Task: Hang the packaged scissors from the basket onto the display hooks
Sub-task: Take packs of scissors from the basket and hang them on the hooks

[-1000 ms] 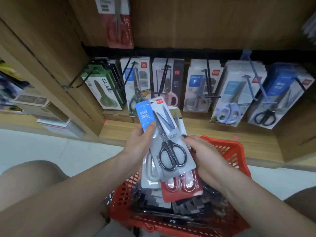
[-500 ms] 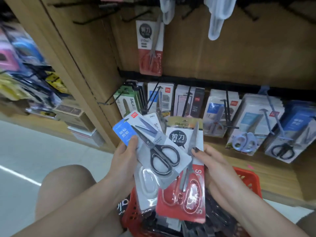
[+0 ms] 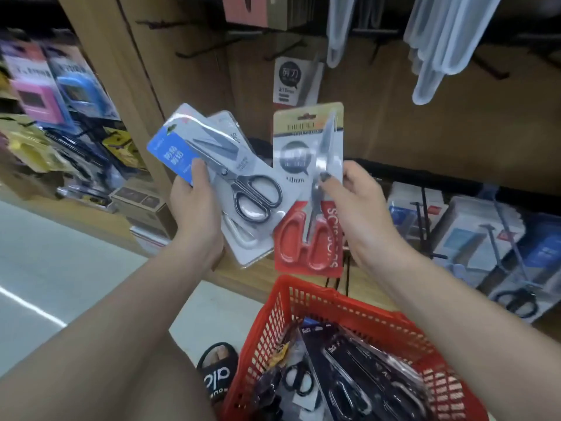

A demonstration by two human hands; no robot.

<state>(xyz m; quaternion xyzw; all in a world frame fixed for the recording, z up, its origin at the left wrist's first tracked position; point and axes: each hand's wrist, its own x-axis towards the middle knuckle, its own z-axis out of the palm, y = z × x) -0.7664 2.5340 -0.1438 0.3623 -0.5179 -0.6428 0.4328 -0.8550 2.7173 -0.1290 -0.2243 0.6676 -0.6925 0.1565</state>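
Observation:
My left hand (image 3: 194,205) grips two overlapping scissor packs: a blue-labelled pack of black-handled scissors (image 3: 230,180) in front, and a white-handled pack (image 3: 243,238) behind it. My right hand (image 3: 355,205) holds a red-handled scissors pack (image 3: 306,189) upright by its right edge, thumb on the front. A matching red-and-black pack (image 3: 293,80) hangs on a display hook (image 3: 291,50) on the wooden panel straight above. The red basket (image 3: 306,296) below holds several dark scissor packs.
Lower hooks at right carry rows of packaged scissors (image 3: 473,238). Translucent plastic items (image 3: 440,41) hang at the top right. Bare black hooks (image 3: 200,50) stick out of the panel at upper left. A shelf of other goods (image 3: 60,95) is at far left. A sandalled foot (image 3: 217,369) stands beside the basket.
Both hands have risen from the basket toward the upper panel. The right hand has pulled the red-handled pack apart from the packs in the left hand. The view has tilted upward.

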